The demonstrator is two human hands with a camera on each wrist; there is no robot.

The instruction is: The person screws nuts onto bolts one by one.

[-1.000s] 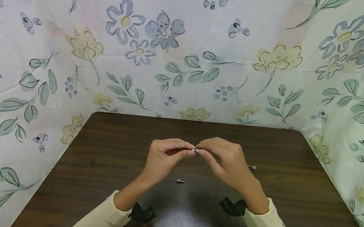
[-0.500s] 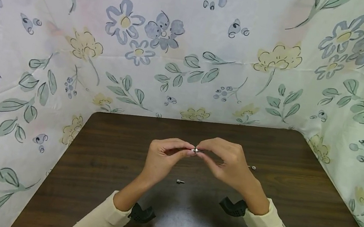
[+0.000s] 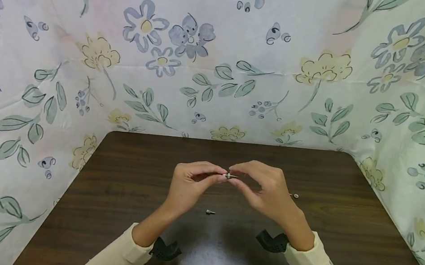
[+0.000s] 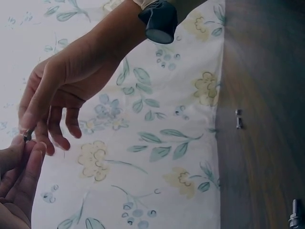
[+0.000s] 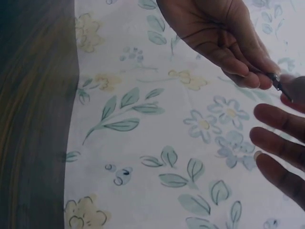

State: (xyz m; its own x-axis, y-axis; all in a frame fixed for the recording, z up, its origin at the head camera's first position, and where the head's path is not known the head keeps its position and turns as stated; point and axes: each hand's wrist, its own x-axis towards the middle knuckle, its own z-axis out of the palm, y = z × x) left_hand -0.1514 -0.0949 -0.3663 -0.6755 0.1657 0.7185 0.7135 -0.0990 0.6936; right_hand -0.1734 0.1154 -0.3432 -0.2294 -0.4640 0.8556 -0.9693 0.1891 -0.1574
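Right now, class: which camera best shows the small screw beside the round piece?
The left wrist view: the small screw lies fully visible there, beside the round piece. The head view shows only one end, the right hand covering the rest; the right wrist view misses it.

Before you stands a dark wood-grain table (image 3: 129, 175); white floral cloth (image 3: 241, 46) hangs behind it and along both its sides, and a pale glare (image 3: 219, 260) lies on its near part.

The held bolt (image 3: 228, 176) looks metal, the tabletop (image 3: 215, 259) glossy wood, the backdrop (image 3: 224, 46) matt cloth.
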